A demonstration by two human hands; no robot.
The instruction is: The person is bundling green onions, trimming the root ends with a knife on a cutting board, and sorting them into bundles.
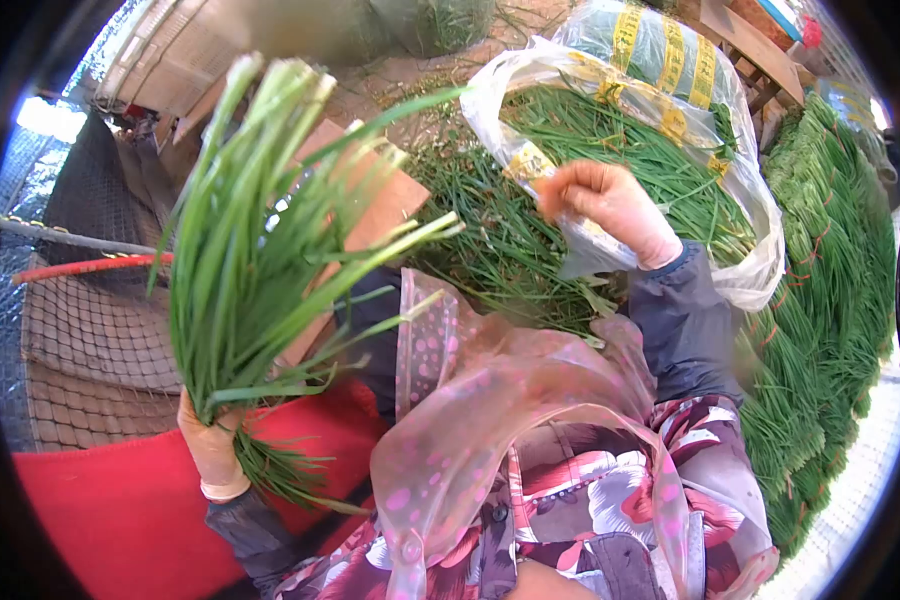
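My left hand [212,448], in a thin pale glove, is wrapped round a large bunch of garlic chives [235,300]. The bunch stands nearly upright, its pale cut ends at the top, and a few stalks stick out to the right. My right hand [610,207], also gloved, hovers by the near rim of a clear plastic bag [762,262] with yellow print. Its fingers are curled and slightly blurred; I cannot make out whether anything is between them. Inside the bag lie loose chives [620,140].
Tied chive bundles [820,300] are piled along the right side. Loose leaves [480,220] cover the ground in front of me. A brown board [385,200] stands behind the bunch. Red cloth [100,500] lies at lower left, below dark netting [100,340]. Another wrapped bag [660,50] sits behind.
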